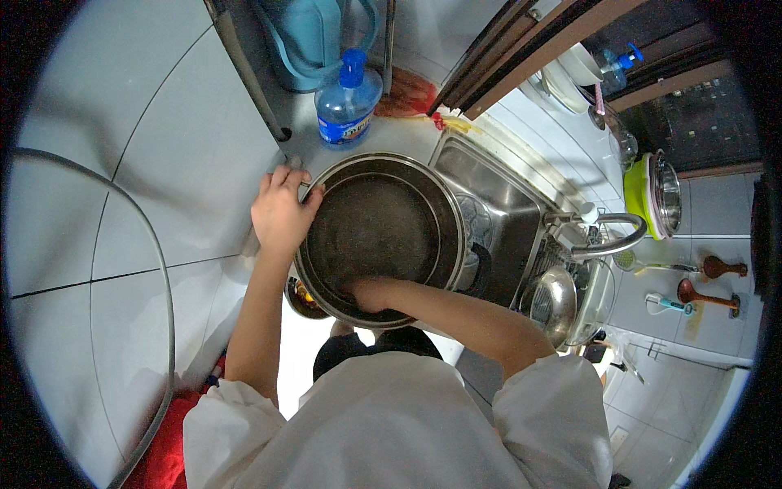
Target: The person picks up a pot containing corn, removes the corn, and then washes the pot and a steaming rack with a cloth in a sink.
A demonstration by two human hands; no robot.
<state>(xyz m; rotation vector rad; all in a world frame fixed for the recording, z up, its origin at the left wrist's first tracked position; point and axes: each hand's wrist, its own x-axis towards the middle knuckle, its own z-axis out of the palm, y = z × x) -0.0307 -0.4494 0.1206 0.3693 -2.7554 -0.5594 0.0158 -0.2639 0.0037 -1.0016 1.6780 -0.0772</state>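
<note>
A large round metal pot (379, 214) lies before me, its wide mouth facing up towards my view and its inside dark. My left hand (282, 205) grips it at the left, thumb over the rim and fingers around the side handle. Deep in the near part of the pot, my right hand (369, 294) reaches down at the inner wall. Its fingers are in shadow, so I cannot tell whether they hold anything. Right of the pot, and partly covered by it, is a stainless steel sink (504, 226) with a dark curved handle (478, 269) in it.
A blue pump bottle (348, 107) stands behind the pot, near a light blue plastic jug (305, 43). The faucet (611, 235) arches at the sink's right, above a metal bowl (553, 305). Several bowls (580, 64) sit on the window ledge. A grey hose (156, 244) crosses the left wall.
</note>
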